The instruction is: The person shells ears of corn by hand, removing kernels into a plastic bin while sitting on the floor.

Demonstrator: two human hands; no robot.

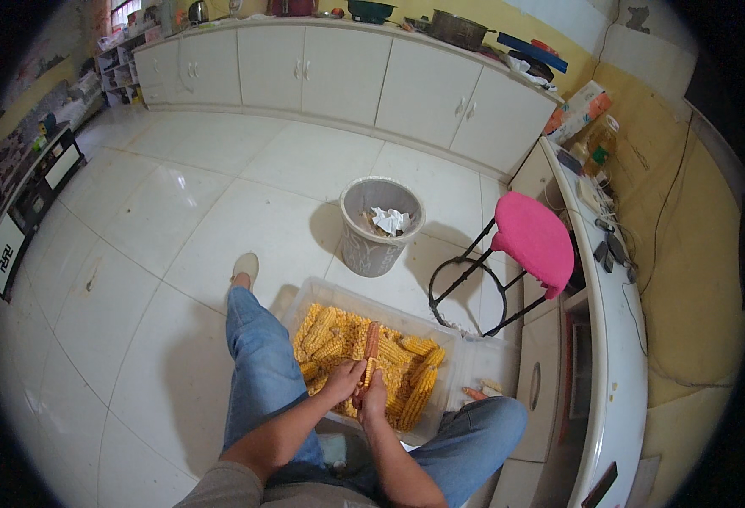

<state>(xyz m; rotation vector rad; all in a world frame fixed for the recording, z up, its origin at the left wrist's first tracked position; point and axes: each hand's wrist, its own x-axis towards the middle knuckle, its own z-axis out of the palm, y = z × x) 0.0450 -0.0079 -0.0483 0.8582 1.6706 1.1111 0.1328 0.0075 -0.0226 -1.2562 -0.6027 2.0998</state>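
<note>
Both my hands are closed around one corn cob [372, 343], mostly stripped to its reddish core, with some yellow kernels left near my fingers. My left hand [345, 379] grips it from the left side. Lower down on the same cob, my right hand [373, 399] holds it from the right. Beneath them stands a clear plastic bin [445, 336] between my legs, with loose yellow kernels inside. Several whole ears of corn [420, 390] lie on the kernels, mostly along the right and upper left. My fingers hide the cob's lower end.
Beyond the bin stands a grey waste bin [375, 254] with crumpled paper in it. A stool with a pink seat [534, 241] is at the right, before a white cabinet [601, 330]. Bare cobs [474, 394] lie in a second clear container [499, 355] by my right knee.
</note>
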